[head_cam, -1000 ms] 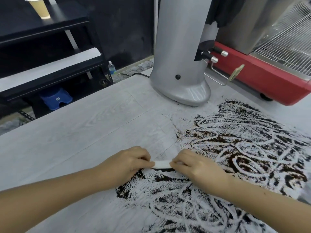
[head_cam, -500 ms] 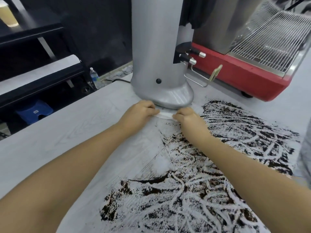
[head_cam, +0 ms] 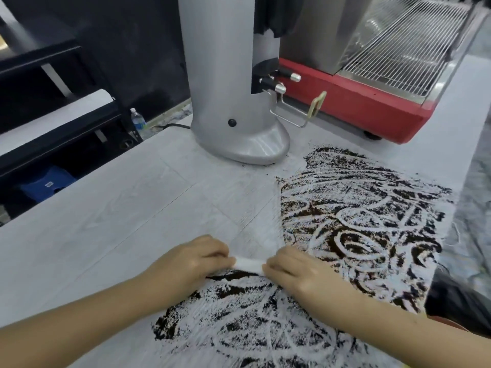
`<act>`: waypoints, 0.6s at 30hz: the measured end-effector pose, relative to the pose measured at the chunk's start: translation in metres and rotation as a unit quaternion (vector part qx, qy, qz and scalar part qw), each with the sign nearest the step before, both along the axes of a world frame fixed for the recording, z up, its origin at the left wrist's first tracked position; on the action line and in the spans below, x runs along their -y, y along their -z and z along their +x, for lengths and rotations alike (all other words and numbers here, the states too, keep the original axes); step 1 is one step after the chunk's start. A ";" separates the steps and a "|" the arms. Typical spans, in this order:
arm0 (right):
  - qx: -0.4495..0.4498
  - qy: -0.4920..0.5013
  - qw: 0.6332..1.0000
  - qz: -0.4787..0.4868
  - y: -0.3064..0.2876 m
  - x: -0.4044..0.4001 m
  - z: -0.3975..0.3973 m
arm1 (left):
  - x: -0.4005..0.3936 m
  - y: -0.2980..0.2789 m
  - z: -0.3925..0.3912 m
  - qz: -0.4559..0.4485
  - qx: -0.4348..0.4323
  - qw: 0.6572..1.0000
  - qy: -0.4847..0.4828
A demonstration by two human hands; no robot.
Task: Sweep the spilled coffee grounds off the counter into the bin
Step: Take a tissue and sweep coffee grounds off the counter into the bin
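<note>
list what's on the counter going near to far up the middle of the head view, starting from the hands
left hand and right hand gripping a white scraper → bare counter → silver grinder

We see dark coffee grounds (head_cam: pixel 353 227) smeared thinly across our pale grey counter (head_cam: pixel 106 213), streaked with swirling wiped tracks, spreading from right of centre to the near edge, a thicker ridge heaped against a small white scraper (head_cam: pixel 248 262).
</note>
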State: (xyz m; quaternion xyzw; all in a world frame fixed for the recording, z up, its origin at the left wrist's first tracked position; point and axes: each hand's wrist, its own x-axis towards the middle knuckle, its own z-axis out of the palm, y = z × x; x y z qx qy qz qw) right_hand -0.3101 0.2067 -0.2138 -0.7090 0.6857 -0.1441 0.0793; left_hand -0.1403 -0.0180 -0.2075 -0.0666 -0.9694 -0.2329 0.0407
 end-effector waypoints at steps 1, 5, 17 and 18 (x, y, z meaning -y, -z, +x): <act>-0.008 -0.007 1.000 0.008 -0.001 -0.004 0.000 | -0.002 -0.002 -0.002 -0.001 0.000 1.000 0.005; -0.032 0.027 0.999 -0.032 -0.015 0.005 -0.034 | -0.005 -0.006 -0.032 -0.007 -0.040 0.999 -0.015; -0.146 0.074 0.981 -0.104 -0.012 0.096 -0.181 | 0.008 0.008 -0.167 -0.042 -0.124 0.970 -0.207; -0.144 0.081 0.982 -0.095 -0.007 0.099 -0.185 | 0.006 0.010 -0.172 -0.046 -0.119 0.969 -0.214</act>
